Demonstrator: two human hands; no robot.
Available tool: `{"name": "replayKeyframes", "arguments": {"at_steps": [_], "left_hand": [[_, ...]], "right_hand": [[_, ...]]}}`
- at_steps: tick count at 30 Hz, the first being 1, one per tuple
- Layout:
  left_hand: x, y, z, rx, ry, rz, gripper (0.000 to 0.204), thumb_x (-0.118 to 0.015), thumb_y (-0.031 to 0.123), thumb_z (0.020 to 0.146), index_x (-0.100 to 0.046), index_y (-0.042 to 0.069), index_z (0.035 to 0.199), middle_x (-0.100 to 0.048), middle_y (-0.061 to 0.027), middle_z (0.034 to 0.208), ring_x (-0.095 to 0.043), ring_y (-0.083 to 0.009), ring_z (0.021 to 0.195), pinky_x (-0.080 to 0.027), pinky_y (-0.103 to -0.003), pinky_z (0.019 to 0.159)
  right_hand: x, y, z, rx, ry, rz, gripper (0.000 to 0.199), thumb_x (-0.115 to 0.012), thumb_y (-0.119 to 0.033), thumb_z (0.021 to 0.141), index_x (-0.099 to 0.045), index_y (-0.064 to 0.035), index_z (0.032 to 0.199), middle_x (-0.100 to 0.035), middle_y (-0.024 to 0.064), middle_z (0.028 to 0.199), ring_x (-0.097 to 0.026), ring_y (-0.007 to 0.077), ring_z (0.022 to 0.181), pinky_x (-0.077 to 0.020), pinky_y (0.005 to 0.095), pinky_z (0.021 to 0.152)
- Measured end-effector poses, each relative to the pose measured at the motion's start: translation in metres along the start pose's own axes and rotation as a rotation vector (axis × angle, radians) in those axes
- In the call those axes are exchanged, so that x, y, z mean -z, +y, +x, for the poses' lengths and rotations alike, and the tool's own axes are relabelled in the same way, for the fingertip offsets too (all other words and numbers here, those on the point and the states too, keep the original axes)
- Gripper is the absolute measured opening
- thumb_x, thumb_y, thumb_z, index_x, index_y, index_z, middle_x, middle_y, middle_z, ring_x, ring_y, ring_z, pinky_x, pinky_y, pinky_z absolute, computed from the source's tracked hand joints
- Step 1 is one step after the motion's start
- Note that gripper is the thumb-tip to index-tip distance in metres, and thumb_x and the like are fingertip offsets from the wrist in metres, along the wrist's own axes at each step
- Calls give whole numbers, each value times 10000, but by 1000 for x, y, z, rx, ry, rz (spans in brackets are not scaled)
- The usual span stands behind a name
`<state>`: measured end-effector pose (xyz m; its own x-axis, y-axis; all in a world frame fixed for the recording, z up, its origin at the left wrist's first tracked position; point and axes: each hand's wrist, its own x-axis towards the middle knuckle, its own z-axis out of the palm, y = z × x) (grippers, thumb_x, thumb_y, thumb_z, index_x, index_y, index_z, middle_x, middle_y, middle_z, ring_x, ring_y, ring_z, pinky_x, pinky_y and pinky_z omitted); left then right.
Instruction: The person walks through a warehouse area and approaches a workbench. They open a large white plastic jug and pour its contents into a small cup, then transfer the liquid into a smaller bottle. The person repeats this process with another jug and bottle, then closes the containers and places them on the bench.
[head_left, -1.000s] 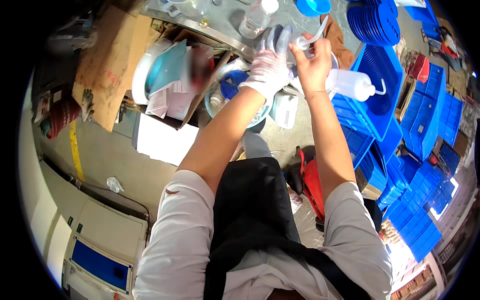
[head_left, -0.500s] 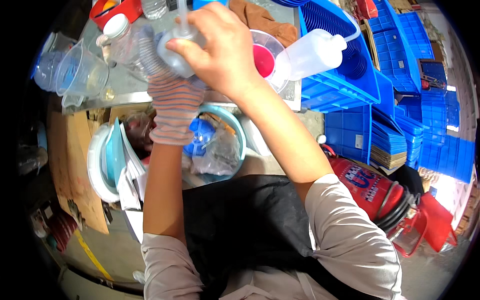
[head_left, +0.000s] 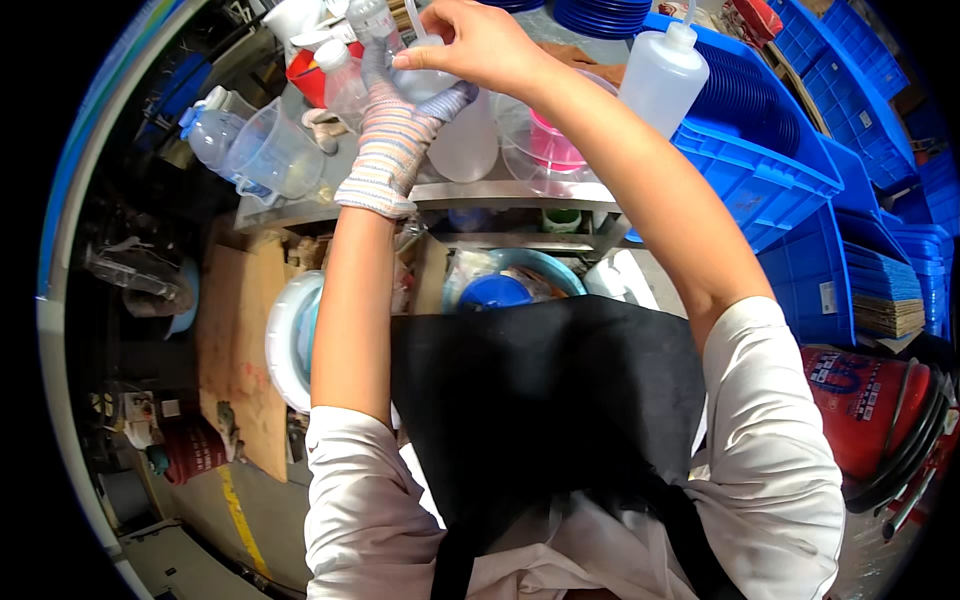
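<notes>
A translucent white squeeze bottle (head_left: 465,140) with a thin spout is upright at the metal bench's front edge. My left hand (head_left: 395,125), in a striped knit glove, is wrapped round its upper body. Bare, my right hand (head_left: 490,45) closes its thumb and fingers at the cap, below the spout; the far fingertips are hidden. Just right of this bottle is a clear plastic vessel (head_left: 520,165) with a pink cup (head_left: 555,145) in or behind it. Another translucent squeeze bottle (head_left: 663,85) stands beyond my right forearm.
Left on the bench (head_left: 440,193) are a clear jug (head_left: 275,155), a clear jar (head_left: 345,90) and a red container (head_left: 305,75). A blue crate (head_left: 760,185) with dark blue discs stands right. Below are a light blue basin (head_left: 555,268) and a red fire extinguisher (head_left: 870,410).
The view has shifted, so the bench and bottles appear differently angled. More of the held bottle's body shows now. Both hands remain on it, the right still at its cap.
</notes>
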<state>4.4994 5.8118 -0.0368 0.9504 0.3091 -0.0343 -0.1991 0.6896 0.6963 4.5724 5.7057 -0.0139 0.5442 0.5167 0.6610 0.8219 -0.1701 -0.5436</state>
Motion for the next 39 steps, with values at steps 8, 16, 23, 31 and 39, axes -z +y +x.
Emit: {"name": "replayKeyframes", "arguments": {"at_steps": [8,16,23,31,39], "left_hand": [[36,4,10,-345,-240,1120,706,-838,278,685,-456,-10,1203,-617,-138,1090,-616,-221,982,-523,-340,844],[41,4,5,-512,-193,1355,755,-859,306,653,-470,-1,1223,-625,-122,1080,-617,-207,951,-513,-329,836],[22,8,-8,-454,-183,1235,707,-853,276,649,-507,-4,1199,-615,-147,1104,-616,-237,960,-513,-343,836],[28,1,-31,-395,-257,850,994,-791,151,721,-138,26,1460,-419,-206,1343,-471,-277,1194,-423,-375,976],[95,-107,-52,-669,69,733,1032,-750,-38,688,-106,65,1488,-275,-227,1466,-349,-314,1329,-297,-396,1103]], "right_hand": [[-1,-23,2,47,-2,-606,604,-584,-629,734,-709,-41,678,-656,172,658,-664,335,658,-523,431,625],[11,-15,21,32,-367,-451,468,-662,-482,745,-716,-43,898,-685,198,859,-672,323,806,-523,418,722],[18,25,19,63,-398,-233,451,-650,-512,831,-660,-82,967,-614,89,853,-613,215,832,-465,342,697],[9,18,8,-43,-187,-28,576,-825,-457,644,-604,-52,989,-644,95,897,-622,219,842,-486,332,722],[4,15,2,-100,-179,119,382,-738,-214,803,-606,-42,1118,-642,66,1008,-596,147,930,-469,290,847]]}}
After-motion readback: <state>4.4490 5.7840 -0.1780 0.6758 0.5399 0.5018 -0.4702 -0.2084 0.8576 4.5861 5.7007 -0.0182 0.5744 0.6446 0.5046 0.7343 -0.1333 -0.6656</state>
